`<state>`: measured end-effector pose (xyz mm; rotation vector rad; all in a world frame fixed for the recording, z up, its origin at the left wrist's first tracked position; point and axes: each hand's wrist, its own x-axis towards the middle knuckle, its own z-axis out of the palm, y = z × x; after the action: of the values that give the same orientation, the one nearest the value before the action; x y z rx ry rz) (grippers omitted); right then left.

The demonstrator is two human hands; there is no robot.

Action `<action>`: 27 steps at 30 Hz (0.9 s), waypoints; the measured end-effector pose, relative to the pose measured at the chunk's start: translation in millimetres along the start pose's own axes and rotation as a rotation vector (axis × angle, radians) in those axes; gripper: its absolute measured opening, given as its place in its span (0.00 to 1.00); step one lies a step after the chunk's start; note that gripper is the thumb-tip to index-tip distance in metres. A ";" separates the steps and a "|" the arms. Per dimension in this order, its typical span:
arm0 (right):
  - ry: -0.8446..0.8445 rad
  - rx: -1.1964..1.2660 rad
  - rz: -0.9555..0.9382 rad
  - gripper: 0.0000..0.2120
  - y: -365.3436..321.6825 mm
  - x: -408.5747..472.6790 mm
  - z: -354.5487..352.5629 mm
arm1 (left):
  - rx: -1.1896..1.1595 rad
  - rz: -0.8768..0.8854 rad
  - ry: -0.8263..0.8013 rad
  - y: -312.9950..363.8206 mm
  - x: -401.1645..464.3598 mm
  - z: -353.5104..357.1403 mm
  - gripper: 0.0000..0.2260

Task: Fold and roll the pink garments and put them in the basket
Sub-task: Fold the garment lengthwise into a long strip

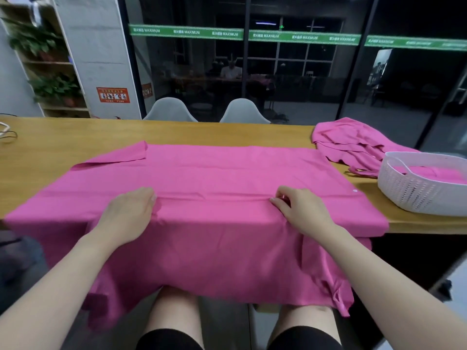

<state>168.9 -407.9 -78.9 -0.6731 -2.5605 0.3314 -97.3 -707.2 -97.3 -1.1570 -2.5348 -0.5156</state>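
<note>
Your left hand [129, 213] and right hand [300, 210] both rest on the pink garment [214, 173] spread across the desk [50, 147], fingers [276, 199] curled and pinching a raised crease running between them. Beyond your right fingers sits the white basket [414, 195] with pink cloth inside, and a crumpled pink garment [353, 142] lies just behind it
</note>
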 end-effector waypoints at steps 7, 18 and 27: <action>0.116 0.103 -0.037 0.09 -12.1 19.7 -27.5 | -0.091 0.003 0.109 8.5 32.4 -38.8 0.13; 0.017 -0.085 -0.012 0.08 5.8 135.1 -23.4 | 0.058 -0.054 -0.087 6.0 143.7 -20.4 0.12; -0.001 -0.087 0.016 0.10 36.5 141.3 39.7 | 0.072 -0.080 -0.130 -16.1 150.7 49.1 0.11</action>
<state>55.1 -308.6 -72.0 -0.7256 -2.5838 0.2274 -210.5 -596.1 -81.4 -1.1004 -2.6963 -0.3759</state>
